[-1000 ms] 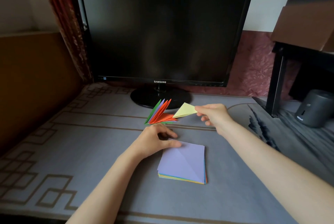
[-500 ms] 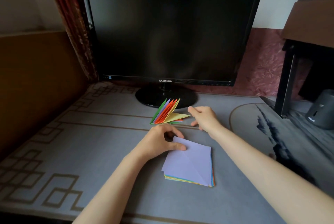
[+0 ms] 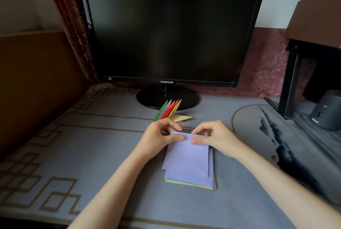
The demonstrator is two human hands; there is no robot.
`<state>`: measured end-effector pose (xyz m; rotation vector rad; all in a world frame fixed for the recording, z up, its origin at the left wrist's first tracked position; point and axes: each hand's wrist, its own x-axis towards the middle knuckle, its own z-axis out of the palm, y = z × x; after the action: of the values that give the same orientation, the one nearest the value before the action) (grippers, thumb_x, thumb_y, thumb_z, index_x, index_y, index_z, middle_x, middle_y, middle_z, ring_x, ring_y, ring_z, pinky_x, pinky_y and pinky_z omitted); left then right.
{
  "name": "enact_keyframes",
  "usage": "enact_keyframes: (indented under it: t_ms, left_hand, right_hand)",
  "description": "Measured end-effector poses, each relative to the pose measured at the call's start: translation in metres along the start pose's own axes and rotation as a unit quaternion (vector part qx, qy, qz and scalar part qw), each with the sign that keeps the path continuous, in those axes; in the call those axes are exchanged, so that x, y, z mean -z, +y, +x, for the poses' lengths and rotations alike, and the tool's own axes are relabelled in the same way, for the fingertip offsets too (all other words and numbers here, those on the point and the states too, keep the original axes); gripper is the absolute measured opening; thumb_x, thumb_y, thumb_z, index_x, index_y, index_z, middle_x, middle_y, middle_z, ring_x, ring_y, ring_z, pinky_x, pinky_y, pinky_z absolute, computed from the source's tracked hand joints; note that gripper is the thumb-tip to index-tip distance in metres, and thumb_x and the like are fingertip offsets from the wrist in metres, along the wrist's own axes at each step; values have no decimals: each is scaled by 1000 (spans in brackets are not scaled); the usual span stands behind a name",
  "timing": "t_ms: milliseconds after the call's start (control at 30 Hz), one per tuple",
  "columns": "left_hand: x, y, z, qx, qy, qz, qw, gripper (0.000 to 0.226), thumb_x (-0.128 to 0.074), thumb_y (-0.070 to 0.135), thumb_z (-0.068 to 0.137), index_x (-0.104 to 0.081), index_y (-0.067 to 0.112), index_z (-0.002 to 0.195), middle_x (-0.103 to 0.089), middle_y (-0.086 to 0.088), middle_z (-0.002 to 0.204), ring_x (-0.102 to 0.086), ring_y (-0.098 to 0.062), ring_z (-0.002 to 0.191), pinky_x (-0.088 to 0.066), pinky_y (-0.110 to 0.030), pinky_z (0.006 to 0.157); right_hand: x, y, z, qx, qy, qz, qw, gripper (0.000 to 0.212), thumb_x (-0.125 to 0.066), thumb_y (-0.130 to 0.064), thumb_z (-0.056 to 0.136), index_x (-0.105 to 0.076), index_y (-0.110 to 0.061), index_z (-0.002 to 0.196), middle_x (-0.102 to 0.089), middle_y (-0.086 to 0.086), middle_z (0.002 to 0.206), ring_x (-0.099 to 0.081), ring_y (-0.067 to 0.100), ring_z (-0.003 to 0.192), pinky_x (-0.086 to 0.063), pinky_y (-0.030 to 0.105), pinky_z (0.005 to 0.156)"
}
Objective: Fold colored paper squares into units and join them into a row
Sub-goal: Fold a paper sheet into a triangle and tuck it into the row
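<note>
On the grey bench (image 3: 92,155), the left hand (image 3: 156,142) and right hand (image 3: 219,142) both pinch the far edge of the lilac top sheet (image 3: 188,160), thumbs pressed on top and fingers (image 3: 204,127) curled behind it. That sheet seems slightly raised off the stack of coloured squares (image 3: 191,185) near the middle, though it is hard to be sure. Just beyond the hands lies the fan of joined folded units (image 3: 168,111), in front of the dark monitor (image 3: 173,31) and its stand.
</note>
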<state>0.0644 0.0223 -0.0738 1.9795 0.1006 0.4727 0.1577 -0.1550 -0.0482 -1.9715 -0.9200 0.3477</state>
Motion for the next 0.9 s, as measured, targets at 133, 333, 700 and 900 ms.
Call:
enact_keyframes:
  t_ms: [133, 333, 700, 900]
  left_hand:
    - [0, 2, -1, 8, 9, -40, 999, 19, -82, 20, 71, -67, 19, 84, -66, 3, 78, -58, -5, 70, -43, -22, 69]
    - [-1, 9, -4, 42, 5, -88, 995, 20, -79, 19, 75, -67, 9, 89, -73, -3, 88, -68, -12, 78, -53, -25, 72]
    - [2, 5, -2, 76, 38, -139, 987, 8, -70, 15, 84, -67, 9, 89, -74, 0, 82, -69, -13, 73, -53, -23, 64]
    - [1, 5, -2, 85, 37, -142, 985, 5, -69, 16, 85, -67, 12, 87, -73, 2, 78, -68, -11, 70, -51, -19, 63]
  right_hand:
    - [1, 0, 0, -6, 29, 42, 999, 14, -77, -4, 72, -70, -15, 69, -64, -6, 60, -53, 1, 54, -40, 13, 54]
    - [2, 2, -2, -44, 108, 159, 980, 7, -73, -5, 78, -66, -8, 77, -66, -2, 67, -54, -3, 51, -35, 9, 47]
    - [8, 2, -5, 113, 84, 61, 988, 70, -26, 17, 63, -67, -26, 100, -55, -11, 125, -53, -3, 107, -39, 7, 84]
    - [2, 7, -4, 124, -41, -96, 987, 70, -47, 17, 74, -65, -44, 103, -23, -23, 147, -25, -4, 130, -22, 4, 100]
